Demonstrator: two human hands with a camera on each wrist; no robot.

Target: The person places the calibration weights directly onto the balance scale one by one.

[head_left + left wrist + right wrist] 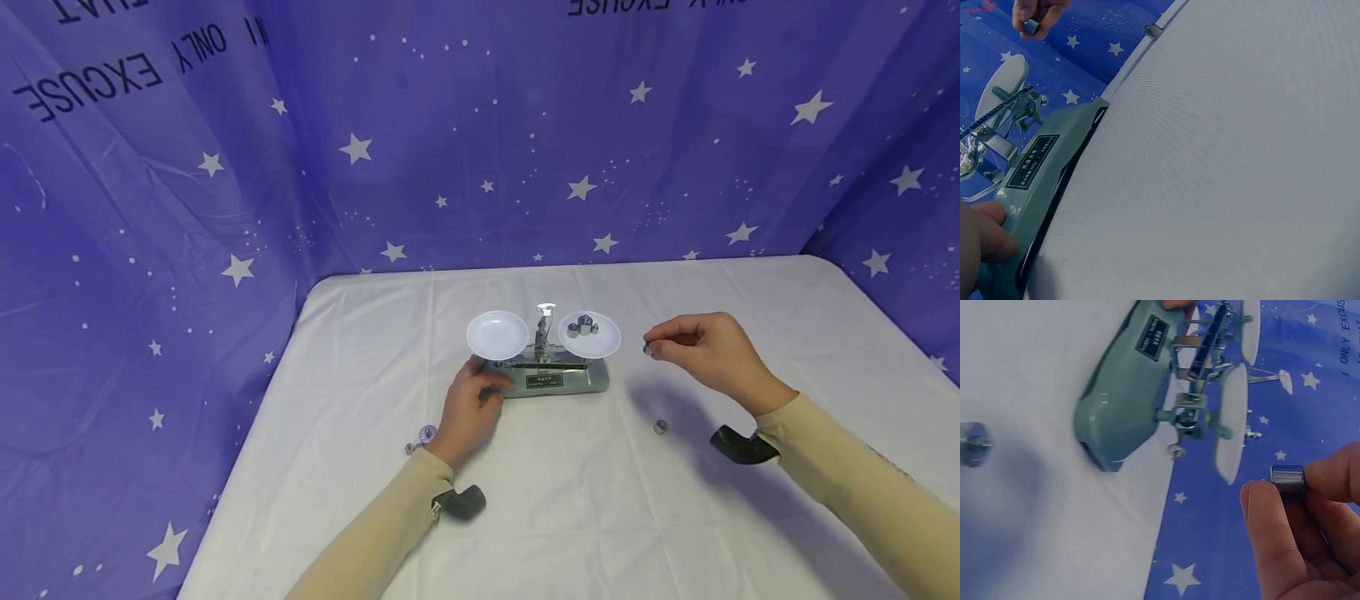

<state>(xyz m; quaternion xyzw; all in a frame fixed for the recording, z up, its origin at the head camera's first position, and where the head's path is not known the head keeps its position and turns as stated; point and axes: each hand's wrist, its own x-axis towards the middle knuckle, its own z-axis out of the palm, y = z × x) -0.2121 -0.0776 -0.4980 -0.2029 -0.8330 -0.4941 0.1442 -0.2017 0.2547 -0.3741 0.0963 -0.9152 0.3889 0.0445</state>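
Observation:
A green two-pan balance scale point(555, 382) stands on the white-covered table. My left hand point(471, 408) grips the left end of its base, and fingers point(996, 240) show against the green body in the left wrist view. My right hand point(708, 354) pinches a small cylindrical metal weight point(1287, 479) between thumb and fingertips, raised just right of the right pan point(609, 340). Several metal weights point(585, 325) sit in that pan. The left pan point(497, 335) holds nothing.
One metal weight point(660, 427) stands on the table below the right hand. Several more weights point(427, 433) lie beside the left wrist. A blue curtain with white stars point(487, 125) rises behind the table point(570, 517).

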